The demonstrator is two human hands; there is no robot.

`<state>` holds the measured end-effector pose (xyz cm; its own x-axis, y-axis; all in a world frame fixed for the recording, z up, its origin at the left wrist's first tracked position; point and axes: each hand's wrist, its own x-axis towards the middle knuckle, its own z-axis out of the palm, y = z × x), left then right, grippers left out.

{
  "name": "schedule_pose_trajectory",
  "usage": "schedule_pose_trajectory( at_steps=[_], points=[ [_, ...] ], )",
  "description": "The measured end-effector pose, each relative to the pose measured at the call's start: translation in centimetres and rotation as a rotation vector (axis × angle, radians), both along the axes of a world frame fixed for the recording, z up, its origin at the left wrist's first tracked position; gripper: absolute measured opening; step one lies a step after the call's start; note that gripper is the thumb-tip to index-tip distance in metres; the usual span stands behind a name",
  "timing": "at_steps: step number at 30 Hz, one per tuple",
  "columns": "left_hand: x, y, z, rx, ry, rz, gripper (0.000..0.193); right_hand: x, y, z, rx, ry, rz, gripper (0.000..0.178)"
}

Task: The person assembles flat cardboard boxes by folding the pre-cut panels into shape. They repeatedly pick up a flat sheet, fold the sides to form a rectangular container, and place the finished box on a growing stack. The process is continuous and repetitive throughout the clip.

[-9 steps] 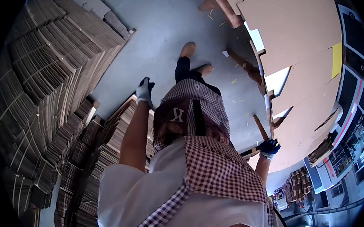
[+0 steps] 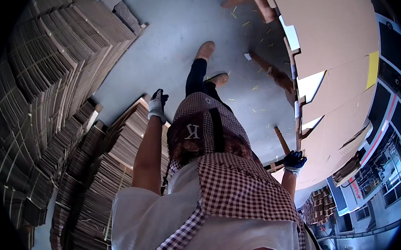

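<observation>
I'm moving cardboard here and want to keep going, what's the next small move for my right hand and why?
Probably close the right hand firmly on the edge of the big flat cardboard sheet. It is already at that sheet's lower edge, while the left hand hangs free by the stacked cardboard.

The grey concrete floor (image 2: pixel 180 38) fills the upper middle of the frame. Stacks of flattened cardboard (image 2: pixel 58 88) stand on it at left. Small yellowish scraps (image 2: pixel 254 88) litter it at centre.

White short-sleeved shirt, checked brown-white apron, seemingly blue-palmed gloves on hands.
</observation>
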<state>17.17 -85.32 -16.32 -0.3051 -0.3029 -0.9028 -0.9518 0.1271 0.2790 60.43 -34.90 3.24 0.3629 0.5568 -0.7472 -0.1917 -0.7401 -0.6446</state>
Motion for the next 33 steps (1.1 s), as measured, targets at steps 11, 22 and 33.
schedule_pose_trajectory(
  at_steps=[11, 22, 33],
  points=[
    [4.9, 0.6, -0.4, 0.106, 0.05, -0.062, 0.035, -1.5, -0.8, 0.3, 0.189, 0.401, 0.23, 0.035],
    [-11.1, 15.3, 12.9, 0.378, 0.502, -0.34, 0.045, -3.7, -0.2, 4.5, 0.551, 0.61, 0.007, 0.031],
    [-18.9, 25.5, 14.6, 0.493, 0.512, -0.44, 0.037, -4.1, -1.2, 7.2, 0.612, 0.44, 0.051, 0.036]
  ],
)
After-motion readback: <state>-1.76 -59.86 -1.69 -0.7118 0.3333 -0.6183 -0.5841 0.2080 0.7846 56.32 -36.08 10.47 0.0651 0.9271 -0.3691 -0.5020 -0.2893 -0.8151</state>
